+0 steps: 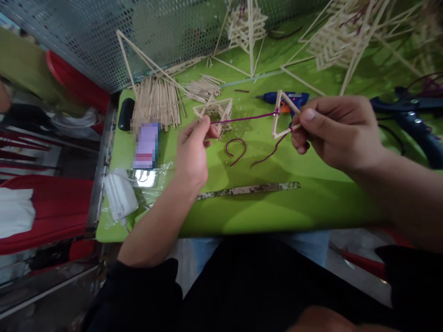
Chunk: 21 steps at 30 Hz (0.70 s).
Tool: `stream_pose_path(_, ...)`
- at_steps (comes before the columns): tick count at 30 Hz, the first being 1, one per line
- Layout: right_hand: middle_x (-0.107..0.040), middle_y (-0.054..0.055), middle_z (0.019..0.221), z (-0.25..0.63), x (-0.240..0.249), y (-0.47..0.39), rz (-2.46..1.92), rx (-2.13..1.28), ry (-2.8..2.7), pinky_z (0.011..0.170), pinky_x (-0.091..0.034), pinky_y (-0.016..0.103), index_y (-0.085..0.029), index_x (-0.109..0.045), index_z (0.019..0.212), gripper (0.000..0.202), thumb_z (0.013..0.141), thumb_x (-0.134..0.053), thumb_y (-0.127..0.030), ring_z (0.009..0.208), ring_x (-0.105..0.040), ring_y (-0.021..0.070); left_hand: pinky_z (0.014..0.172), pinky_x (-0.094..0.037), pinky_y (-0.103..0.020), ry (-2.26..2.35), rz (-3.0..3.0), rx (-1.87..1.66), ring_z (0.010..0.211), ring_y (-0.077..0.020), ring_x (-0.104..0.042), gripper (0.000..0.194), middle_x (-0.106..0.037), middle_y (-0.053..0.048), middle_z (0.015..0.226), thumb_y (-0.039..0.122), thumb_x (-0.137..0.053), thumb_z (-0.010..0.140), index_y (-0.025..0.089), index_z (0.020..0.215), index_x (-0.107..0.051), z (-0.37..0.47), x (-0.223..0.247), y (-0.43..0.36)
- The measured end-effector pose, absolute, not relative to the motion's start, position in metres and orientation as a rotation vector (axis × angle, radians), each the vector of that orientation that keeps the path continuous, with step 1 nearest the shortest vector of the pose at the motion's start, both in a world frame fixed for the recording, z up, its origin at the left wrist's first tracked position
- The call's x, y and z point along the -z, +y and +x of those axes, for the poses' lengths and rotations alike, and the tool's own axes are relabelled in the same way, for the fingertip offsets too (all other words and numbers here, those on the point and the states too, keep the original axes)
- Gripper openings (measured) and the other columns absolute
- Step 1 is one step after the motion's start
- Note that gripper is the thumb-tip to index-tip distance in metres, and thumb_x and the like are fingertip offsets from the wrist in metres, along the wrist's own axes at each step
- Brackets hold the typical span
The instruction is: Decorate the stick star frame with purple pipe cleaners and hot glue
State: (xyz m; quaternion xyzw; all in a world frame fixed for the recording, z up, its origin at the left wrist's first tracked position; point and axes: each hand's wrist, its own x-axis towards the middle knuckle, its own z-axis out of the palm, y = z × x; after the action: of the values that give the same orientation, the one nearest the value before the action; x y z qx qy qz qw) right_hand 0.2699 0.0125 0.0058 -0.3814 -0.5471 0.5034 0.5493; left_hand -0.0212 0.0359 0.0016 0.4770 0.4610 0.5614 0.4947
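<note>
My right hand point(332, 129) pinches one corner of a small triangle of wooden sticks point(277, 121), held above the green table. A purple string point(247, 119) is tied round the triangle's left stick and runs taut to my left hand point(195, 147), whose thumb and fingers are closed on it. A second purple string point(275, 151) hangs from the triangle near my right fingers. On the table beneath lies a loose curl of dark red string point(245, 146). Behind the taut string sits a small stacked stick frame point(221, 110), partly covered by my left hand.
A blue glue gun point(299, 97) lies behind the triangle. Piles of sticks point(157, 101), a phone point(146, 145) and a white adapter point(120, 193) are at left. Larger stick structures point(247, 27) stand by the metal mesh. Navy pliers-like tools point(408, 110) lie at right; a flat speckled strip point(249, 189) lies in front.
</note>
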Motion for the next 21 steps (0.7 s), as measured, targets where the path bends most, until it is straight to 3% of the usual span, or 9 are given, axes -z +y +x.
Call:
stream_pose_path(3,-0.069,0.003,0.062,0.267,-0.009,0.009,-0.872,-1.235,-1.324,0.042,-0.049,0.027,-0.017,-0.085,0.083,0.041,0.096,-0.103,-0.051,0.049,-0.065,0.0136,0.073,-0.051,-0.035,1.155,1.349,-1.398,0.08,-0.0167,-0.07,0.041,-0.076,-0.001,0.086,0.052,-0.084,0.105,0.026,0.079,-0.066,-0.026,0.016,0.045)
stream_pose_path(8,-0.07,0.005,0.062,0.262,-0.012,0.004,-0.892,-1.254,-1.355,0.044,-0.048,0.026,-0.016,-0.081,0.078,0.047,0.098,-0.101,-0.054,0.049,-0.064,0.0113,0.083,-0.06,-0.036,1.047,1.501,-1.449,0.095,-0.0183,-0.077,0.053,-0.079,-0.003,0.092,0.054,-0.082,0.106,0.024,0.074,-0.052,-0.019,0.015,0.035)
stream_pose_path(11,-0.071,0.004,0.063,0.261,-0.009,0.004,-0.927,-1.241,-1.388,0.044,-0.049,0.028,-0.017,-0.083,0.081,0.049,0.095,-0.102,-0.06,0.05,-0.064,0.0123,0.071,-0.057,-0.033,0.902,1.494,-1.496,0.08,-0.0139,-0.072,0.065,-0.078,-0.002,0.089,0.052,-0.084,0.106,0.022,0.07,-0.038,-0.011,0.003,0.022)
stream_pose_path(14,-0.07,0.004,0.063,0.261,-0.005,0.006,-0.967,-1.212,-1.411,0.044,-0.048,0.03,-0.019,-0.083,0.082,0.052,0.092,-0.102,-0.067,0.05,-0.062,0.0129,0.055,-0.045,-0.03,0.742,1.505,-1.518,0.058,-0.0094,-0.055,0.069,-0.067,0.002,0.074,0.053,-0.086,0.107,0.022,0.072,-0.035,-0.007,-0.005,0.016)
stream_pose_path(17,-0.07,0.004,0.062,0.26,-0.005,0.005,-0.978,-1.171,-1.451,0.045,-0.045,0.03,-0.019,-0.082,0.08,0.054,0.092,-0.101,-0.069,0.05,-0.061,0.012,0.052,-0.043,-0.029,0.631,1.619,-1.556,0.056,-0.0101,-0.05,0.062,-0.053,0.004,0.067,0.064,-0.083,0.109,0.024,0.079,-0.046,-0.004,-0.006,0.016)
stream_pose_path(19,-0.07,0.004,0.061,0.259,-0.007,0.004,-0.978,-1.126,-1.5,0.046,-0.043,0.03,-0.019,-0.08,0.078,0.055,0.094,-0.1,-0.068,0.05,-0.061,0.0113,0.053,-0.046,-0.03,0.615,1.742,-1.553,0.06,-0.0116,-0.054,0.05,-0.057,0.003,0.074,0.071,-0.075,0.112,0.028,0.091,-0.06,-0.004,-0.006,0.013)
stream_pose_path(21,-0.07,0.004,0.061,0.258,-0.01,0.0,-1.007,-1.067,-1.553,0.047,-0.04,0.03,-0.019,-0.079,0.077,0.054,0.096,-0.1,-0.066,0.05,-0.059,0.0103,0.058,-0.054,-0.032,0.641,1.857,-1.503,0.068,-0.014,-0.065,0.036,-0.067,0.0,0.084,0.063,-0.067,0.119,0.031,0.105,-0.07,-0.003,-0.006,0.007)
